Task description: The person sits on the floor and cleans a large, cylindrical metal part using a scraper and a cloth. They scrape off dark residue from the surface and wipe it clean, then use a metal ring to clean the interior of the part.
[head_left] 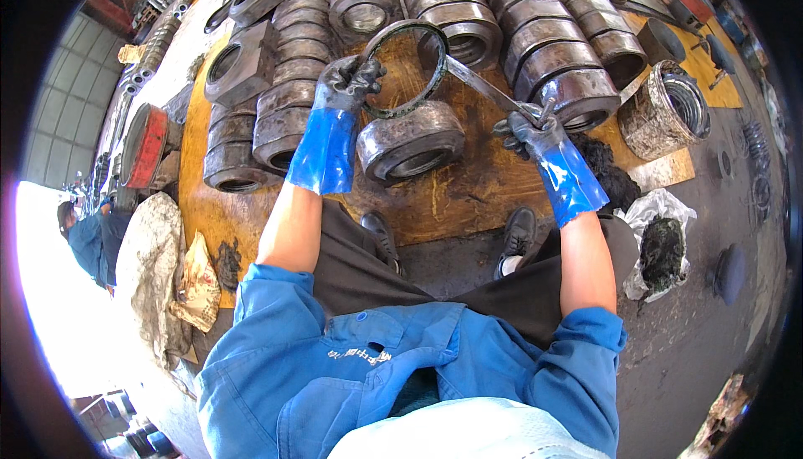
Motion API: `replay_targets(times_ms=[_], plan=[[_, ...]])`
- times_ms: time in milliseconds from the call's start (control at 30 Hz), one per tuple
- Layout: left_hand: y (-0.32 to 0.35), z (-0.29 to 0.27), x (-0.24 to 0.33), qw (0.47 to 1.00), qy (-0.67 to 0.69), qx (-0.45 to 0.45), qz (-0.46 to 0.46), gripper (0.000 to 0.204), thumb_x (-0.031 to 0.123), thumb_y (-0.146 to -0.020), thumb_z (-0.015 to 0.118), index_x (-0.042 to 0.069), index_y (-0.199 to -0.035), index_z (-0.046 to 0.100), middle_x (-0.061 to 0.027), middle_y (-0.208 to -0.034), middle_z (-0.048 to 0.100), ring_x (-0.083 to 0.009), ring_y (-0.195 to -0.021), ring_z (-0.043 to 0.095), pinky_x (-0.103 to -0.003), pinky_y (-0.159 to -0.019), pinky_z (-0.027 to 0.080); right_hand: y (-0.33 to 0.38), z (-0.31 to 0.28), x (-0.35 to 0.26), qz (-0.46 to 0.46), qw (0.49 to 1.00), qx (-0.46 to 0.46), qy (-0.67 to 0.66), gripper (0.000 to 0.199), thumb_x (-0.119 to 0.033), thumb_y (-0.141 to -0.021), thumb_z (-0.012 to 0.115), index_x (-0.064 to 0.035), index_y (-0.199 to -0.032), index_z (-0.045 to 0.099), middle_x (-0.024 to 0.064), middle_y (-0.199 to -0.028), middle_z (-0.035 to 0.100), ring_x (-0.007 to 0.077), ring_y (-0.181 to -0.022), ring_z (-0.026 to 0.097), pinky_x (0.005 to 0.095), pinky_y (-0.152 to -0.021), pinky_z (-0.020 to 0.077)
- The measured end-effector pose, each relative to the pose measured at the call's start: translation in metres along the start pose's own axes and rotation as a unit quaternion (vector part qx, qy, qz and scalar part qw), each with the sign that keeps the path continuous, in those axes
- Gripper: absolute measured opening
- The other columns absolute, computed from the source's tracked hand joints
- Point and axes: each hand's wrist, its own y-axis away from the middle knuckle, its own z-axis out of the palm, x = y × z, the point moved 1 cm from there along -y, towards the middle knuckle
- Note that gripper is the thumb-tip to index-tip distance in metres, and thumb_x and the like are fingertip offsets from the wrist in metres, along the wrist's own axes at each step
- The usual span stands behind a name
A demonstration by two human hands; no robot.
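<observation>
While the person stood over a low wooden platform (468, 200) crowded with rows of heavy, greasy metal rings (535, 33), both gloved hands worked just above it. Largest in front of them lay one thick steel ring (410, 143) on its side, directly between the two forearms. Above it, the left hand (347, 81) was closed in a fist around the left rim of a thin dark hoop (407, 68), held tilted up off the wood. A flat metal blade (478, 84) ran on a slant from the hoop's right rim down and rightward into the right hand (531, 129), whose fingers were curled tight round its lower end. So the blade's long axis pointed up-left from the right hand toward the hoop, and the left hand was the nearer one to the hoop.

To the right on the floor sat a crumpled white plastic bag (665, 242) holding dark grease. At the left edge of the platform lay a soiled, crumpled tan wrapper (199, 279) beside a dirty sack (150, 267). No label on either could be made out.
</observation>
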Motion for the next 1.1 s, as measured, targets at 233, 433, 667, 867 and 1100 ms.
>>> replay_targets(times_ms=[233, 433, 667, 867, 1100], plan=[[-0.002, 0.001, 0.008, 1.000, 0.003, 0.012, 0.023, 0.027, 0.023, -0.096, 0.066, 0.000, -0.109, 0.069, -0.0083, -0.098, 0.073, -0.0140, -0.078, 0.066, -0.026, -0.068, 0.052, -0.009, 0.001, 0.013, 0.025, 0.993, -0.063, -0.101, 0.035, -0.025, -0.097, 0.064, -0.0027, -0.125, 0.061, 0.0114, -0.094, 0.074, 0.0131, -0.066, 0.065, 0.0247, -0.055, 0.0495], [0.002, -0.004, 0.012, 0.998, 0.033, 0.033, 0.045, 0.028, 0.023, -0.096, 0.065, 0.000, -0.111, 0.068, -0.0088, -0.099, 0.073, -0.0141, -0.079, 0.066, -0.026, -0.069, 0.052, -0.014, 0.020, 0.021, 0.092, 0.969, -0.073, -0.218, 0.035, -0.025, -0.097, 0.064, -0.0018, -0.123, 0.061, 0.0122, -0.094, 0.074, 0.0141, -0.066, 0.065, 0.0257, -0.056, 0.0503], [0.003, -0.004, 0.019, 0.991, 0.074, 0.059, 0.091, 0.029, 0.024, -0.097, 0.065, -0.001, -0.113, 0.068, -0.0094, -0.101, 0.073, -0.0143, -0.080, 0.065, -0.027, -0.069, 0.052, -0.013, 0.042, 0.019, 0.118, 0.920, -0.091, -0.363, 0.029, -0.022, -0.097, 0.064, -0.0002, -0.116, 0.063, 0.0139, -0.093, 0.073, 0.0165, -0.066, 0.064, 0.0274, -0.059, 0.0538], [0.004, -0.004, 0.024, 0.983, 0.103, 0.080, 0.128, 0.030, 0.024, -0.097, 0.064, -0.001, -0.115, 0.067, -0.0099, -0.102, 0.072, -0.0144, -0.081, 0.065, -0.027, -0.070, 0.052, -0.012, 0.059, 0.010, 0.181, 0.869, -0.108, -0.448, 0.025, -0.018, -0.095, 0.064, -0.0039, -0.116, 0.064, 0.0135, -0.099, 0.073, 0.0183, -0.069, 0.065, 0.0290, -0.061, 0.0562], [0.005, -0.003, 0.028, 0.972, 0.128, 0.101, 0.169, 0.031, 0.024, -0.098, 0.064, -0.001, -0.116, 0.066, -0.0105, -0.104, 0.072, -0.0146, -0.082, 0.065, -0.027, -0.070, 0.052, -0.010, 0.078, 0.007, 0.198, 0.821, -0.117, -0.522, 0.015, -0.018, -0.094, 0.061, -0.0124, -0.108, 0.064, 0.0126, -0.095, 0.071, 0.0242, -0.066, 0.065, 0.0403, -0.057, 0.0541]])
